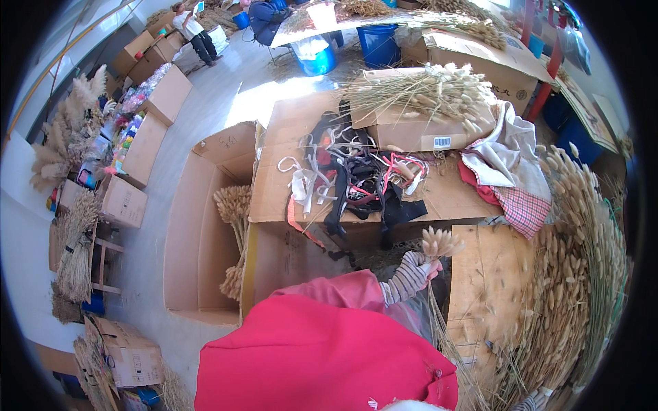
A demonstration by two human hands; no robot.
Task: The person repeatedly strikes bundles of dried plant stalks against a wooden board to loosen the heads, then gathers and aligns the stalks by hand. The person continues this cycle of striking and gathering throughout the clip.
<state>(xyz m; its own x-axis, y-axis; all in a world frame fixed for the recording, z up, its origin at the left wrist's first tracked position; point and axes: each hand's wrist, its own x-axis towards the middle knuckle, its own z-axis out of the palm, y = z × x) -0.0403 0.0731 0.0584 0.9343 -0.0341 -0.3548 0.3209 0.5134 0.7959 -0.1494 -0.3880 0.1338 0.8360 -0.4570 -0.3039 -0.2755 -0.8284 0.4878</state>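
Observation:
My left hand [414, 273], in a striped fingerless glove, grips a small bunch of dried bunny-tail grass [441, 243] just below its heads. The fluffy heads point up and the long stems hang toward my lap. At the bottom right edge, a bit of striped glove on my right hand [530, 402] shows beside the grass stems; its fingers are hidden. Under that side lies a wooden board [480, 287], its right part covered by a thick layer of loose bunny-tail grass [558, 303].
Tangled fabric strips [354, 174] lie on a cardboard sheet [277, 195] before me. Behind them, a carton [426, 131] bears more grass [442, 92]. A cloth [519, 164] drapes at the right. An open box [200, 257] at the left holds tied bunches [232, 205]. A person [193, 31] stands far off.

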